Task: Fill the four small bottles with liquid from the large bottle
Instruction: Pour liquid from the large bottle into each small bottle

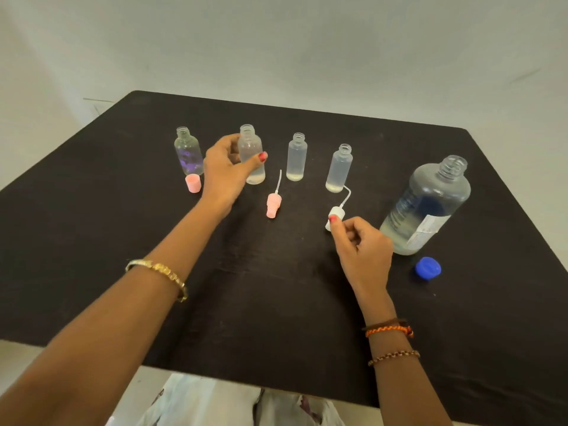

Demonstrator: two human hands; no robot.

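Dark table (123, 210), scattered caps (193, 182), sprayers (273, 205)

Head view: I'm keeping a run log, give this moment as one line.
left hand grips second small bottle | right hand pinches white spray cap | large bottle open, upright | blue cap on table

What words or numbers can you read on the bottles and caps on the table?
None can be read.
Large bottle: printing on its side and a white label low down, both too blurred to read.
Four small bottles, starting with the one the left hand holds: no writing visible.
Blue cap: no writing visible.
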